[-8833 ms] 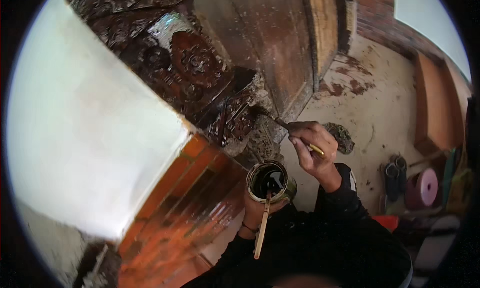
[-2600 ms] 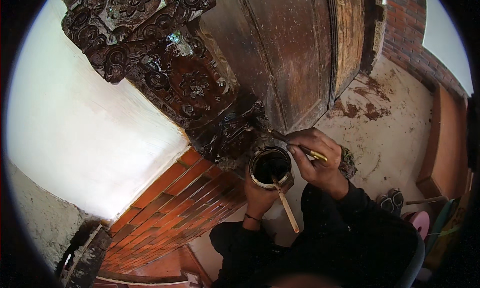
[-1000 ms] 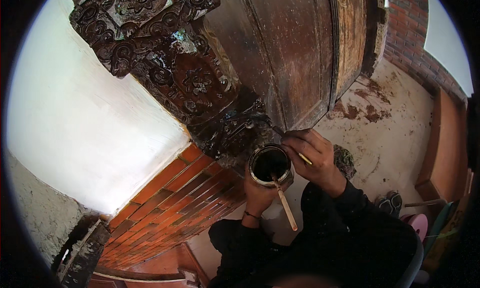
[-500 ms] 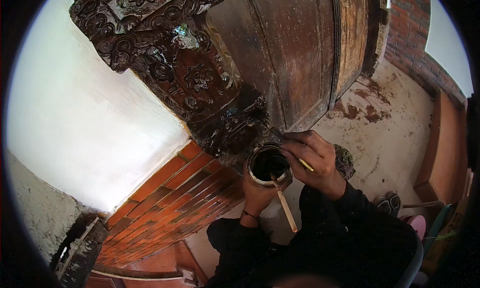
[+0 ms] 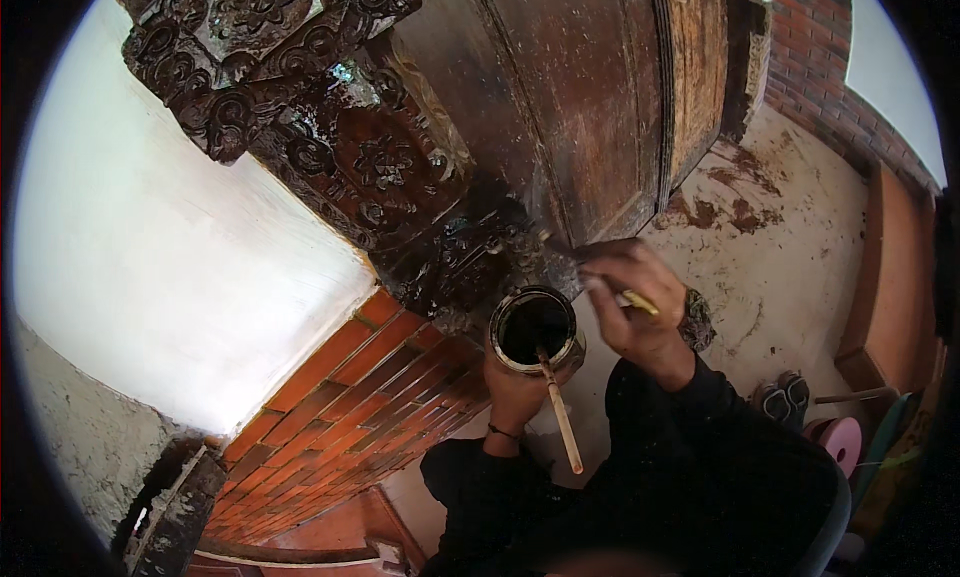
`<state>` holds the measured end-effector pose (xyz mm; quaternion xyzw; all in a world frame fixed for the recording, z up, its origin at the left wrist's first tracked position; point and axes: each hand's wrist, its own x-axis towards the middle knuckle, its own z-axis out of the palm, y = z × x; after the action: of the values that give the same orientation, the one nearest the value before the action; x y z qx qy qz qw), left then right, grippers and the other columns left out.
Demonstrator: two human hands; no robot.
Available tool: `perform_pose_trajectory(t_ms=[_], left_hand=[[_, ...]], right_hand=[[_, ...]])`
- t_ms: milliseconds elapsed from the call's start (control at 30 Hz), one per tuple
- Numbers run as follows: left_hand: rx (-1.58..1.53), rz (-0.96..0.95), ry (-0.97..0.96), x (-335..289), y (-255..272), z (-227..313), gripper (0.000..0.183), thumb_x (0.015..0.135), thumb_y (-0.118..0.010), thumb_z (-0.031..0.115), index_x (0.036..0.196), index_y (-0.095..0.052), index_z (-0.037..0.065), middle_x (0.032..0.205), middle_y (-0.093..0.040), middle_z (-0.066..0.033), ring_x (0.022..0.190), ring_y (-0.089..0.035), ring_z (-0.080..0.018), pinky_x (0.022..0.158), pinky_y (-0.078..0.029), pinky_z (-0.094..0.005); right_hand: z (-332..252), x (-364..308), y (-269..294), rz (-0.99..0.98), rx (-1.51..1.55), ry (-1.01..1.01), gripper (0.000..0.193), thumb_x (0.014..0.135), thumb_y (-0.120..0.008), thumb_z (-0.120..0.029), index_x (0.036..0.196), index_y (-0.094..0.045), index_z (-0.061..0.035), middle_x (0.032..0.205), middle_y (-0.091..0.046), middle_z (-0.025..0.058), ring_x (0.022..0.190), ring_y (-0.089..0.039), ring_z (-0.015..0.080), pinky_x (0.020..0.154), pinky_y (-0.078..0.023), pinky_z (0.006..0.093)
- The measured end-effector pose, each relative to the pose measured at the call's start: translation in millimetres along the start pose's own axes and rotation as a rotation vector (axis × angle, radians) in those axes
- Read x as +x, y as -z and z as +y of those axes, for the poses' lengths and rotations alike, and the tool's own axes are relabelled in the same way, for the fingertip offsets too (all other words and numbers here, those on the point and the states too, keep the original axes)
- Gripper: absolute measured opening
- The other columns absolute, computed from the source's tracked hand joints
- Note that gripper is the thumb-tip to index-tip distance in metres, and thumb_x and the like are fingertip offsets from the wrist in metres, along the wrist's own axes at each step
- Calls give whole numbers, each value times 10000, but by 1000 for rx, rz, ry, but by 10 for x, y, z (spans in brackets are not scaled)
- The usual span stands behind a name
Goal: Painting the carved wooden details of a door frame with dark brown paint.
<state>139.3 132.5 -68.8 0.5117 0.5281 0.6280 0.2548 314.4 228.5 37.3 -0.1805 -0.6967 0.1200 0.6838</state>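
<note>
- R hand (image 5: 645, 322) just swung off the tin's rim, where it hung half a sec ago; now it's out over the lower R edge of the carved wood (image 5: 450, 262). Blurry, so moving.
- Means the work's back at the wood, not the tin. Brush (image 5: 560, 245) is pinched btwn R fingers, narrow grip, yellowish butt poking out behind; can't tell if the bristles touch.
- L hand (image 5: 512, 389) stays wrapped round the tin (image 5: 573, 339), fingers curled on its side, some hidden. Tin's just below the carving's bottom edge, mouth up, slight tilt poss.
- Tin: round, smeared rim, near-black inside. Pale wooden stick (image 5: 560, 417) leans out over the near rim, straight & slim.
- Carving's dark brown, v. glossy, wet-looking: scrolls up top, flower relief (image 5: 385, 165) mid-panel. Dull grey rough patch (image 5: 530, 262) by the brush.
- Door panel (image 5: 600, 127) alongside: flat, grooved, matte, pale specks. Paler, grainy wood strip (image 5: 700, 77) past it.
- Opp. side: smooth white wall (image 5: 180, 277) over shiny orange-red brick (image 5: 340, 417).
- Floor (image 5: 800, 277): pale, w/ reddish-brown smears (image 5: 745, 217); dark crumpled wad (image 5: 697, 322) next to R wrist.
</note>
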Motion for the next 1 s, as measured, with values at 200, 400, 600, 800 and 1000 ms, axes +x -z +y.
perform_pose_trajectory(t_ms=[200, 400, 600, 800, 1000], left_hand=[[74, -1, -47, -25, 33, 0, 1056, 637, -1051, 178, 1503, -464, 35, 1389, -673, -141, 1262, -680, -256, 1097, -563, -421], [-22, -54, 29, 34, 18, -19, 1054, 640, -1049, 181, 1505, -465, 36, 1398, -670, -143, 1278, -671, -257, 1097, -561, -423], [29, -56, 5, 36, 4, -77, 1049, 644, -1050, 168, 1506, -467, 34, 1419, -659, -146, 1288, -666, -260, 1098, -560, -423], [46, -43, 3, -25, 76, -125, 1044, 651, -1048, 160, 1509, -468, 27, 1435, -652, -153, 1299, -663, -268, 1111, -561, -427], [32, -12, 28, -66, 81, -123, 1039, 655, -1048, 157, 1507, -469, 21, 1431, -655, -159, 1295, -670, -273, 1103, -571, -432]], right_hand=[[15, -30, 13, -43, 22, 57, 223, 856, -851, 15, 1062, -779, -30, 1006, -738, 116, 873, -743, 293, 738, -606, 396], [96, -85, 66, -277, 21, 82, 231, 848, -855, 22, 1059, -778, -35, 1022, -747, 110, 881, -747, 290, 736, -608, 395], [198, -63, 94, -257, -43, 0, 225, 836, -815, 62, 1039, -760, -18, 1042, -774, 144, 908, -762, 321, 785, -619, 401], [183, -113, 138, -212, -19, -29, 188, 875, -783, 77, 1041, -752, -5, 1049, -773, 154, 910, -765, 307, 804, -612, 387], [261, -30, 250, -198, 88, -43, 162, 895, -767, 85, 1039, -744, 15, 1027, -771, 160, 896, -755, 301, 796, -600, 389]])
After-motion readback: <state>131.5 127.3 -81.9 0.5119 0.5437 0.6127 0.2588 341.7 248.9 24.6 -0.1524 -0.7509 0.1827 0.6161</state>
